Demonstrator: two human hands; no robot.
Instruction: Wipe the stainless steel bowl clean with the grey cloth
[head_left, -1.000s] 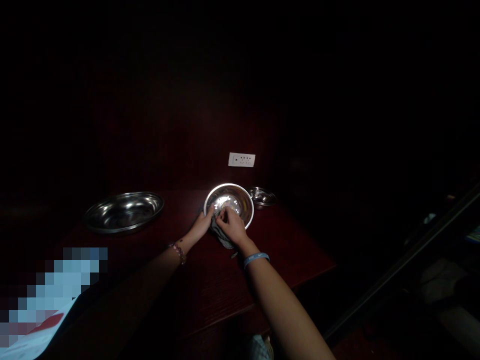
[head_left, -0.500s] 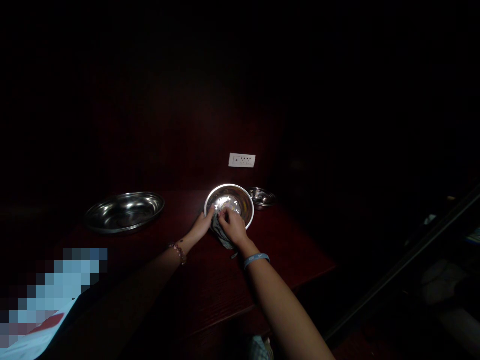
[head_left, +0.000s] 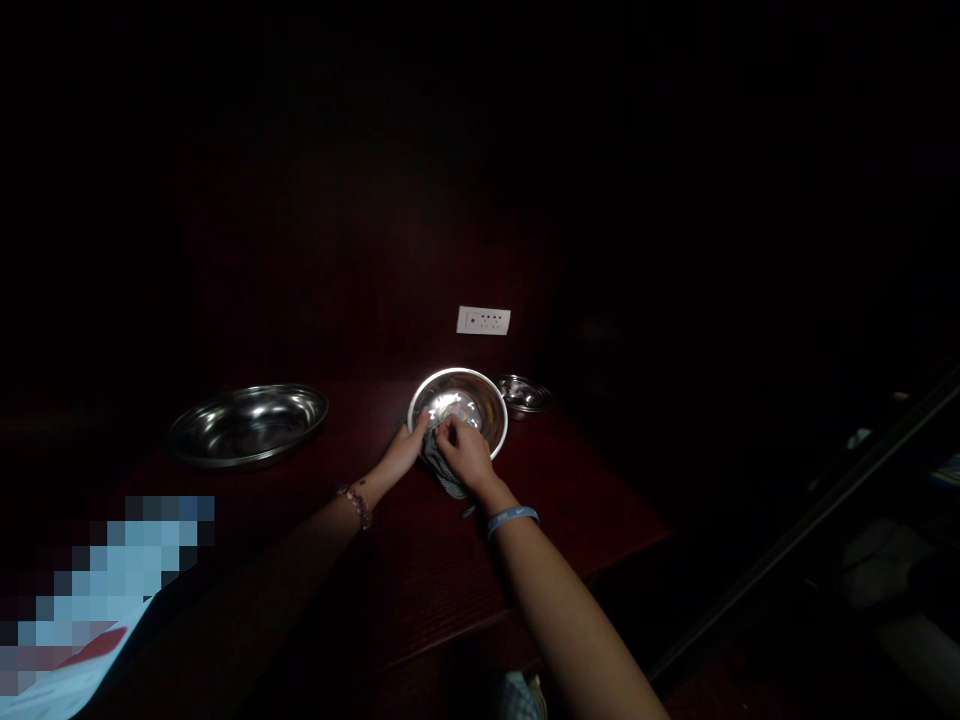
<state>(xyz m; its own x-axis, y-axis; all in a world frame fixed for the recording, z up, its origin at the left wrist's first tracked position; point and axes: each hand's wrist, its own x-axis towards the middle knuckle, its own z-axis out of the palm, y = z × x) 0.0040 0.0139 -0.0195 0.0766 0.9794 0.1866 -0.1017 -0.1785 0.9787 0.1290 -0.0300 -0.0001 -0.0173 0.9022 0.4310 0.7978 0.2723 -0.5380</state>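
A shiny metal bowl [head_left: 491,400] is tilted towards me over the dark red table. At its left rim, my left hand [head_left: 403,448] is closed on it, the thumb over the edge and the fingers hidden behind. My right hand [head_left: 466,452] is closed at the near rim, gripping a grey-green patterned cloth [head_left: 445,478]. Part of the cloth hangs down over the outside of the bowl below that hand. The right fingertips lie against the bowl's inside, where bright reflections make details hard to make out.
A wide, shallow metal basin [head_left: 251,430] stands on the table [head_left: 420,590] at left. Behind the bowl to the right sits a smaller metal dish [head_left: 529,397]. A white socket panel [head_left: 484,321] is on the back wall. The table's right edge drops into darkness.
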